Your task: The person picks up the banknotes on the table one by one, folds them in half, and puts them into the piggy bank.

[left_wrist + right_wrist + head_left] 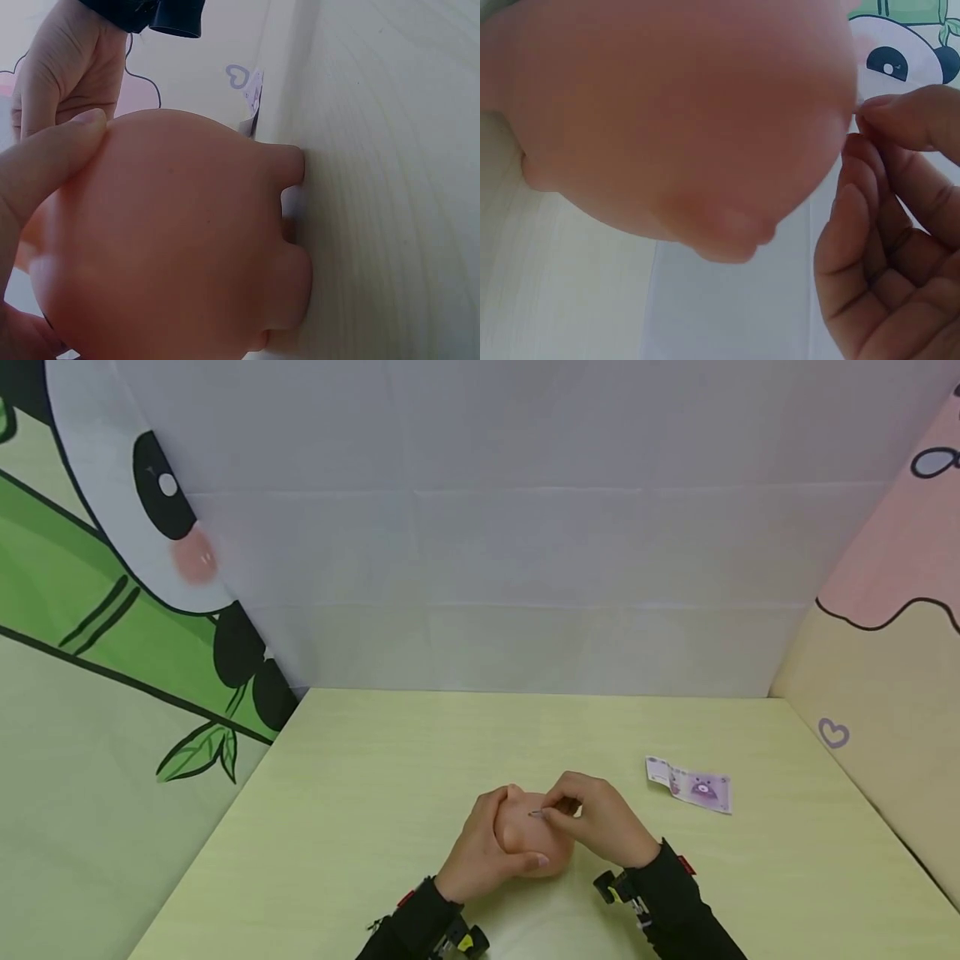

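Fingers of left hand (482, 850) grip pig-shaped bank (531, 842), those of right hand (600, 818) pinch small piece (536, 814) at its top; advisable: brace bank firmly, hold piece straight.

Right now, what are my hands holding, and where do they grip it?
Your left hand holds the piggy bank round its left side; your right hand pinches a small thin thing, too small to identify, by one end.

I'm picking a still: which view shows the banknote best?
The head view: the banknote lies unobstructed on the table, its printed face visible. The left wrist view shows only a narrow sliver past the piggy bank; the right wrist view doesn't show it.
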{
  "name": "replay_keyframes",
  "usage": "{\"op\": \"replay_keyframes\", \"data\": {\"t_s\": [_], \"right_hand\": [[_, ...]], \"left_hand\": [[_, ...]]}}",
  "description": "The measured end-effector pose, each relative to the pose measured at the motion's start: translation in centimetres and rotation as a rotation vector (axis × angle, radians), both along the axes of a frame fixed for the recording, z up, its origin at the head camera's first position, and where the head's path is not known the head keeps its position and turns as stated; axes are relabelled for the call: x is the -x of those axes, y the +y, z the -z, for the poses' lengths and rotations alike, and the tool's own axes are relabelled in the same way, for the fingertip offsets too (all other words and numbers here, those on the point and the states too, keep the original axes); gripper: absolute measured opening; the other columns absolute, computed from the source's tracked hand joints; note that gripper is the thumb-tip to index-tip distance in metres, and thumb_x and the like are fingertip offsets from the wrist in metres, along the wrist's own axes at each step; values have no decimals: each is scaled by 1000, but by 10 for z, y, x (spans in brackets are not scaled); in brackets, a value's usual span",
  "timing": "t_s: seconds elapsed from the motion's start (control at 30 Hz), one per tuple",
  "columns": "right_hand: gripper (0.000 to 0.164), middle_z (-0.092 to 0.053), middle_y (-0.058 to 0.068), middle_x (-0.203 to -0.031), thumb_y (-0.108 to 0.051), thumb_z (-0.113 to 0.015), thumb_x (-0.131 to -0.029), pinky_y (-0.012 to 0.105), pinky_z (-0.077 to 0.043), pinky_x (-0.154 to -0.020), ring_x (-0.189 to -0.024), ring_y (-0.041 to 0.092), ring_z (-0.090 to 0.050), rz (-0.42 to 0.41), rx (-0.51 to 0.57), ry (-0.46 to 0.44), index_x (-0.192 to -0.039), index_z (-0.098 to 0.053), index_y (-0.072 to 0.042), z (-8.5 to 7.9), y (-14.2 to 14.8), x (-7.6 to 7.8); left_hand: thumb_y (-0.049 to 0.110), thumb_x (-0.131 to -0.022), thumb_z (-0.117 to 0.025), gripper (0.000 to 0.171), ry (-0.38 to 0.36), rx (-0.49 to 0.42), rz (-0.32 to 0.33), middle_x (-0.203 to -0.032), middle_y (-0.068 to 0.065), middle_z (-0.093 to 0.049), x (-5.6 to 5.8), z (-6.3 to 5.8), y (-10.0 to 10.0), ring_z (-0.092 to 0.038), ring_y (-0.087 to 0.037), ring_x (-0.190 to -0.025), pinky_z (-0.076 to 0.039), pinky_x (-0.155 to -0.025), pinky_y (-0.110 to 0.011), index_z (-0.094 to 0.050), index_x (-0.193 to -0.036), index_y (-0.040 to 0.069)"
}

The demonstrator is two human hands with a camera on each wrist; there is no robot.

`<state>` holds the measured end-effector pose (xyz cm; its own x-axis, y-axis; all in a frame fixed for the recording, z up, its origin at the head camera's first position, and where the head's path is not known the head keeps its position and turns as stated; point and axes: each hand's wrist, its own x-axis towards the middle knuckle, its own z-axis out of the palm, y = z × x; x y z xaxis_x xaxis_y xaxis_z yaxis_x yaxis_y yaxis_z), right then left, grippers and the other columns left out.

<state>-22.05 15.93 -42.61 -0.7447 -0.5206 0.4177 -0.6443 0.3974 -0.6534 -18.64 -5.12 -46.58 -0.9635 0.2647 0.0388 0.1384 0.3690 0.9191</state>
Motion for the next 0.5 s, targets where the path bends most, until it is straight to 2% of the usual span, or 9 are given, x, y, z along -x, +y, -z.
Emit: {"op": "replay_keyframes", "data": {"t_s": [0.23,0.5], "right_hand": [[13,-61,-8,-82,-3,-72,-86,21,-50,-69,-76,3,-55,15,-38,-13,-86,-71,-16,-1,-3,-1],[12,-60,-8,-81,-4,-73,-85,21,-50,-67,-74,4,-55,25,-62,2,-86,-73,-16,-2,-3,-3]], "left_hand": [[41,-76,-83,90,-11,1,-7,-143,-7,-38,1,0,0,-48,-21,-115,-45,-92,-37,-32,-145,13],[40,-76,-83,91,-14,-3,-9,-142,-9,-39,0,0,1,-49,-21,-115,-45,-93,-38,-32,-145,11]]}}
